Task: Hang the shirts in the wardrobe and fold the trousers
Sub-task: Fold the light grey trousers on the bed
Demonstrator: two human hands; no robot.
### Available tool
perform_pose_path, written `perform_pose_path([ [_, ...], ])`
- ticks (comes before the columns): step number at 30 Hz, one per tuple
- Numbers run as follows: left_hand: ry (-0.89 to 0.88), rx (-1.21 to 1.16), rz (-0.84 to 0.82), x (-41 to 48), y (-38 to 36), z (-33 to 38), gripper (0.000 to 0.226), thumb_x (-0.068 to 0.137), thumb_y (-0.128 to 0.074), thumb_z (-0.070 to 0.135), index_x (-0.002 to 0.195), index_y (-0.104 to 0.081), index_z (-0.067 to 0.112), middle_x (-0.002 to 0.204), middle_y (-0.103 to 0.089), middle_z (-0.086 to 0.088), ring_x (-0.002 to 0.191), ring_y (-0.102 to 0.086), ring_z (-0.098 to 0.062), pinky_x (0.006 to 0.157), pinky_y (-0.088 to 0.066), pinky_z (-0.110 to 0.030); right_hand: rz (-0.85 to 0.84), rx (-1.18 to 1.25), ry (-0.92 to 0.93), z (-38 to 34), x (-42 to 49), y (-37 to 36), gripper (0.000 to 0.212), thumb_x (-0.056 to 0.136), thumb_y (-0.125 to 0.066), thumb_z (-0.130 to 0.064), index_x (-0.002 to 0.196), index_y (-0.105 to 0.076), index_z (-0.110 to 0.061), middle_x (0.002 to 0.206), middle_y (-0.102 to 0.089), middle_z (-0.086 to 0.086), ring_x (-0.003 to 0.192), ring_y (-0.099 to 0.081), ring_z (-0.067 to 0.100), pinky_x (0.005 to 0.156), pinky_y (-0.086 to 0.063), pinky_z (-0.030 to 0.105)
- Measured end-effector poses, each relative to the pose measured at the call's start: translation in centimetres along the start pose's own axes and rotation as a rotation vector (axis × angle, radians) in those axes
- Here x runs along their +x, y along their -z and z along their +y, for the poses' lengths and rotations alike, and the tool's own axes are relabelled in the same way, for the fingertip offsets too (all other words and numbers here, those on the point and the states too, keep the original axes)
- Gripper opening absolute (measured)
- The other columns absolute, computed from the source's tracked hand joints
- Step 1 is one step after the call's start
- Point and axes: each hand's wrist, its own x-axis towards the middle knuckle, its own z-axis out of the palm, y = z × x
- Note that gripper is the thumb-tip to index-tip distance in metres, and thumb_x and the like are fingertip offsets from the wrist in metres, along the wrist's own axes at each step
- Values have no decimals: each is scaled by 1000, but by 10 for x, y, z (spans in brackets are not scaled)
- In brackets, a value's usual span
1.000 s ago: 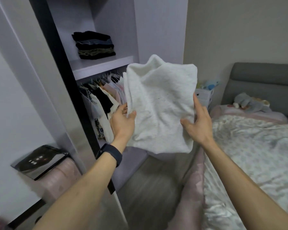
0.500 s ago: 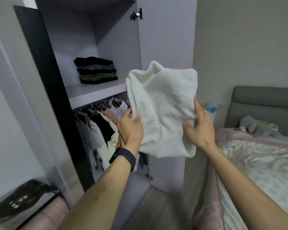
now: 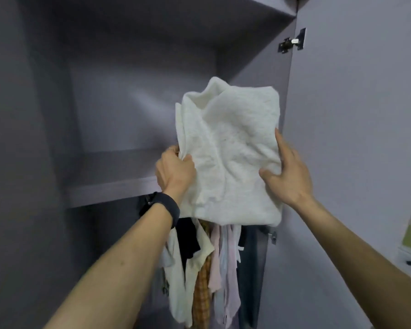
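Head view: the folded trousers (image 3: 233,150) are in the middle of the frame, in front of the shelf (image 3: 109,188). The left hand (image 3: 175,172) grips one side and the right hand (image 3: 290,174) pinches the other, maybe so the folds do not fall open

There are two hands, the left hand (image 3: 175,170) and the right hand (image 3: 286,173), one folded white garment (image 3: 230,150), one shelf (image 3: 109,188), one black wristband (image 3: 163,207), two door hinges (image 3: 292,41), and hanging shirts (image 3: 214,269) too bunched to count.

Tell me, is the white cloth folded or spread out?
Folded. The white cloth is a compact, layered bundle, held between the left hand and right hand.
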Motion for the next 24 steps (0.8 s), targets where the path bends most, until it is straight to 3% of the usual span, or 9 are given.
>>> perform_pose_path([
  [2, -3, 28, 80, 35, 3, 7, 17, 91, -61, 21, 106, -67, 23, 104, -70, 3, 94, -63, -23, 81, -52, -33, -50, 24, 71, -7, 58, -16, 95, 86, -67, -28, 152, -7, -60, 129, -49, -1, 110, -49, 21, 81, -43, 37],
  [4, 12, 32, 162, 62, 10, 9, 28, 91, -63, 22, 119, -60, 20, 107, -65, 2, 96, -61, -23, 86, -53, -35, -115, 38, 129, -17, 104, -37, 97, 83, -67, -27, 151, -6, -61, 129, -49, -2, 113, -50, 21, 83, -48, 42],
  [9, 75, 123, 299, 121, 29, -5, 46, 92, -63, 18, 130, -39, 13, 116, -57, -7, 101, -60, -32, 82, -51, -39, -369, 176, 163, -51, 192, -101, 104, 73, -73, -20, 153, -18, -57, 133, -54, -7, 116, -56, 22, 96, -52, 44],
  [12, 96, 195, 311, 157, 46, -20, 40, 88, -64, 16, 119, -38, 17, 108, -58, -9, 96, -62, -36, 81, -56, -43, -523, 327, 93, -65, 225, -145, 102, 73, -77, -11, 154, -29, -50, 126, -58, -15, 114, -59, 18, 99, -52, 37],
  [14, 107, 268, 320, 189, 60, -30, 40, 87, -66, 15, 115, -38, 18, 108, -56, -10, 100, -61, -38, 87, -56, -44, -601, 395, 81, -76, 245, -182, 101, 72, -80, -10, 153, -33, -48, 130, -60, -10, 118, -60, 21, 101, -53, 40],
  [17, 125, 366, 298, 240, 83, -45, 58, 86, -70, 15, 135, -38, 10, 127, -55, -16, 117, -57, -39, 98, -50, -41, -662, 436, 81, -95, 268, -231, 101, 73, -83, -14, 154, -32, -46, 141, -54, -4, 125, -55, 25, 105, -49, 42],
  [20, 209, 397, 267, 293, 101, -66, 90, 86, -75, 19, 157, -20, 6, 150, -44, -20, 134, -47, -39, 110, -43, -41, -692, 445, 111, -113, 286, -285, 101, 75, -82, -13, 157, -29, -40, 149, -47, -1, 131, -50, 27, 109, -46, 42],
  [24, 289, 427, 208, 347, 106, -108, 85, 86, -75, 20, 154, -25, 4, 149, -44, -20, 133, -47, -37, 108, -44, -38, -786, 456, 66, -119, 307, -354, 102, 76, -82, -17, 158, -25, -40, 147, -47, -4, 130, -50, 26, 107, -47, 40],
])
